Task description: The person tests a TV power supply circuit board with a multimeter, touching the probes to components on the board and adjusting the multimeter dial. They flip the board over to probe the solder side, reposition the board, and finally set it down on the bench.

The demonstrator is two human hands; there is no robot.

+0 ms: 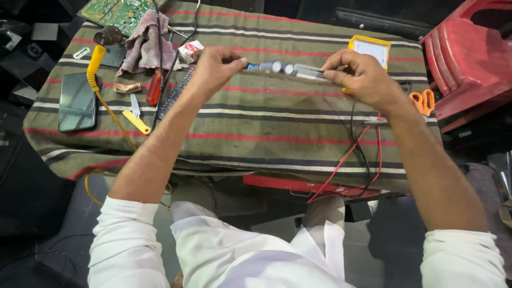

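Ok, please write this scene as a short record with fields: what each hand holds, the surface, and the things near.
left hand: left hand pinches one end of a circuit strip
right hand: right hand grips the other end
strip: edge-on, with cylindrical parts
surface: striped cloth over a table
left side: phone, red screwdriver, green circuit board
right side: yellow meter, orange scissors, red and black leads

A wide stretch of the striped cloth [256, 133] is lying bare on the near side of the circuit board strip [285, 69], giving hands open passage there. Left of the strip, a remote [173, 93], a red screwdriver [153, 88], a yellow knife [136, 120] and a phone [77, 101] are crowding the way. Right of it, red and black wires [357, 144] are trailing, with orange scissors [424, 101] beyond. Behind the strip, a yellow meter [370, 50] is blocking.
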